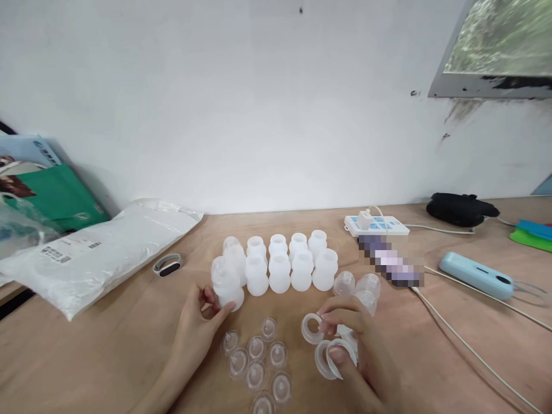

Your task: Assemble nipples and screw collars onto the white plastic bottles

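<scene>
My left hand is closed around the base of a small white feeding bottle with a clear domed cap; the bottle stands on the table. Another capped bottle stands just behind it. To their right, several open-topped white bottles stand in two rows. My right hand is over the white collar rings, fingers apart. Its fingertips touch one ring, and the thumb lies over a tilted ring. Several clear teats lie between my hands. Clear domed caps sit behind my right hand, which partly hides some pieces.
On the left lie a white plastic mailer and a wristband. To the right are a power strip, a blurred-out phone with its cable, a light-blue device and a black case. A wall rises behind the table.
</scene>
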The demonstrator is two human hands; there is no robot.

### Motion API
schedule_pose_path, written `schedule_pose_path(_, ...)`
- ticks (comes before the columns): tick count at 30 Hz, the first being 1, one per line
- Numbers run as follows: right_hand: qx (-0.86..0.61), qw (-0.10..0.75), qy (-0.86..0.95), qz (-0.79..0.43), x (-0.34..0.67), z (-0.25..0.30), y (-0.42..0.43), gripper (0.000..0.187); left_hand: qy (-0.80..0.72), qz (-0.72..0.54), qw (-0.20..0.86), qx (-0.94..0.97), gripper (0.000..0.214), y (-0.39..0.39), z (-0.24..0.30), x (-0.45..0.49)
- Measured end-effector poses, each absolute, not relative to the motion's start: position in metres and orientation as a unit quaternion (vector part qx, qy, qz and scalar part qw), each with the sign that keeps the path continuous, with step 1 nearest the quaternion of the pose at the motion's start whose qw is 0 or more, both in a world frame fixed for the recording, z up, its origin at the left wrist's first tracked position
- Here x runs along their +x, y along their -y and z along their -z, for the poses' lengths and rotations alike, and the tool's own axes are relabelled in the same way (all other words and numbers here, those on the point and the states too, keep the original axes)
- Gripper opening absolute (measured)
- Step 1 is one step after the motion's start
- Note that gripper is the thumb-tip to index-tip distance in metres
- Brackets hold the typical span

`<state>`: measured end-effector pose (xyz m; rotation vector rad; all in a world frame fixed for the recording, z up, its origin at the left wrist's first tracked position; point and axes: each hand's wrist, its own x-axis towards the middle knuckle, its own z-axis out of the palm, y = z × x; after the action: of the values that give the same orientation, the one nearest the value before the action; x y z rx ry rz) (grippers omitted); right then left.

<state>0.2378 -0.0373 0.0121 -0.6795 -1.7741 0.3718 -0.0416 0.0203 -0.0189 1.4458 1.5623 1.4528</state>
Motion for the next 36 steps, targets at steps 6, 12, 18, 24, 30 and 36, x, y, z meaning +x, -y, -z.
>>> schedule_pose_path(6, -0.295, 0.554, 0.762, -0.157, 0.240, -0.012, 0.039, 0.023, -0.583, -0.511, 0.301, 0.556, 0.034, -0.019, 0.016, -0.042)
schedule_pose_path(12, -0.302, 0.547, 0.768, -0.140, 0.239, -0.019, 0.038, 0.021, -0.594, -0.495, 0.312, 0.552, 0.028, -0.016, 0.011, -0.040)
schedule_pose_path(18, -0.310, 0.555, 0.764, -0.113, 0.237, -0.024, 0.037, 0.018, -0.613, -0.481, 0.333, 0.531, 0.038, -0.015, 0.010, -0.040)
schedule_pose_path(24, -0.370, 0.462, 0.805, -0.030, 0.236, -0.022, 0.028, 0.021, -0.597, -0.442, 0.355, 0.567, 0.038, -0.012, 0.003, -0.042)
schedule_pose_path(30, -0.436, 0.255, 0.863, 0.023, 0.234, -0.008, 0.018, 0.007, -0.508, -0.395, 0.366, 0.672, 0.034, -0.001, -0.005, -0.042)
schedule_pose_path(36, -0.343, 0.210, 0.916, -0.010, 0.226, -0.014, 0.025, 0.026, -0.448, -0.363, 0.363, 0.732, 0.036, 0.007, -0.007, -0.033)
